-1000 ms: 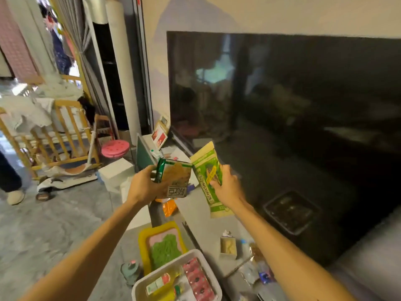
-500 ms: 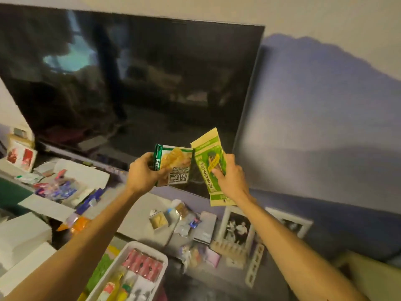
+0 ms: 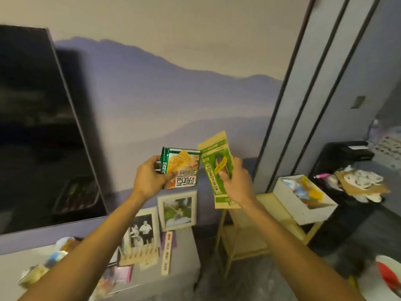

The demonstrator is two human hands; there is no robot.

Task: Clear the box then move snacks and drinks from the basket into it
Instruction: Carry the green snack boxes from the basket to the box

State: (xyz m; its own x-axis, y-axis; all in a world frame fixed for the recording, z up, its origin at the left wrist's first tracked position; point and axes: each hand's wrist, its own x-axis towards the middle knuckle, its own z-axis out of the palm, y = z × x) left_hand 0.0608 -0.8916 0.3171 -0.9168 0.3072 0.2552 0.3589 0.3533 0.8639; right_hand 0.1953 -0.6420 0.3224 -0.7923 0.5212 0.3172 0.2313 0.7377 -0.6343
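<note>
My left hand (image 3: 149, 177) grips a green snack packet (image 3: 183, 168) printed with a picture of crackers, held upside down at chest height. My right hand (image 3: 237, 183) holds a tall green and yellow snack pouch (image 3: 217, 168) right beside it, the two packets nearly touching. A white open box (image 3: 303, 208) with several colourful packets inside sits on a small yellow wooden side table (image 3: 245, 229) to the right, beyond my right hand. The basket is out of view.
A large dark TV (image 3: 39, 127) leans on the wall at left. Below it a grey cabinet (image 3: 184, 253) carries framed photos (image 3: 176, 210) and small clutter. A black stand (image 3: 345, 153) with cardboard and white bits stands far right. A sliding door frame (image 3: 303, 88) runs diagonally.
My view has swung right, from the TV and white basket on the cabinet to the side table with the white box. Both hands keep their packets, held the same way.
</note>
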